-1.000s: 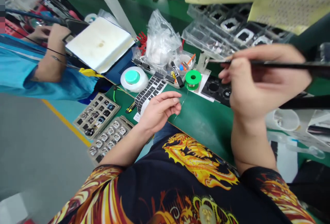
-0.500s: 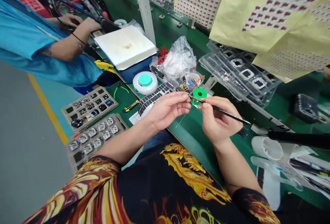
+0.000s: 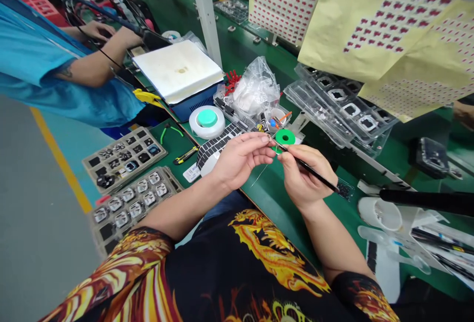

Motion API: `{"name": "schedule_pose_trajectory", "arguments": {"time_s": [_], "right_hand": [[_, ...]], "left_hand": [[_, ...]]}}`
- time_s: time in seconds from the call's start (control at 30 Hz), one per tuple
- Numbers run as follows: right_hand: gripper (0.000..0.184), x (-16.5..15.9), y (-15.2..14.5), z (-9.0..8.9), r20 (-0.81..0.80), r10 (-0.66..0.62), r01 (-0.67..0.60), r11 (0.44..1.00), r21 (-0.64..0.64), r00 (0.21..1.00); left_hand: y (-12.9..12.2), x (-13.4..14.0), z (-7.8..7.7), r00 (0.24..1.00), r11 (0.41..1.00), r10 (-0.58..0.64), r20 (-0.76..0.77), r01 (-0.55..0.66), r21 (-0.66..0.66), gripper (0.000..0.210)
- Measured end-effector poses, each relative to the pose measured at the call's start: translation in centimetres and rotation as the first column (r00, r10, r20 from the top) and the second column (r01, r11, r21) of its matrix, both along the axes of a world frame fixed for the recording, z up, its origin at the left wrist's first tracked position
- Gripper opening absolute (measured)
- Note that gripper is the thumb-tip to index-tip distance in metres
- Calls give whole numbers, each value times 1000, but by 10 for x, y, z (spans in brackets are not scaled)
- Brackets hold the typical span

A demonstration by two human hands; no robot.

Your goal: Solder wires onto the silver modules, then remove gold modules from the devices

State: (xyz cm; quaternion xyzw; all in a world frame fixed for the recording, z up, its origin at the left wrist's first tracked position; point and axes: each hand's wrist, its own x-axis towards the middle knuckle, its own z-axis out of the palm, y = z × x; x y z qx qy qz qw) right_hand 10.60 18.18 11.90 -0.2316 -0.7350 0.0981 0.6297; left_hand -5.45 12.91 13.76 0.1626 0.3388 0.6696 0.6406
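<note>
My right hand [image 3: 310,176] is closed round a slim black tool [image 3: 314,174], held like a pen. It looks like tweezers, but I cannot be sure. The tool's tip points up and left, to the fingertips of my left hand [image 3: 246,156]. That hand is closed in a pinch, its palm turned toward me and its fingers curled. Whatever is between its fingertips is too small to make out. Just behind the hands lies a green spool [image 3: 285,137], partly covered by my right hand. A thin pale wire [image 3: 260,176] shows below my left hand.
Two parts trays [image 3: 124,159] with small pieces stand at left. A white tape roll [image 3: 206,121], a yellow cutter [image 3: 186,155] and a clear bag [image 3: 257,85] lie nearby. Clear trays [image 3: 344,107] are stacked behind. A white cup [image 3: 379,213] sits right. A co-worker's arm [image 3: 92,67] works at upper left.
My right hand has shifted slightly left, closer to my left hand, and the black tool now slopes more steeply. My left hand keeps its pinch. The whole view has shifted a little.
</note>
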Motion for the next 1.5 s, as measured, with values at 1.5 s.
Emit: {"name": "schedule_pose_trajectory", "arguments": {"time_s": [1.5], "right_hand": [[6,-1,5,18,-283,273,-381,796,-470,919]], "left_hand": [[-2,-21,-10,911,999,18,-412,0,44,21]]}}
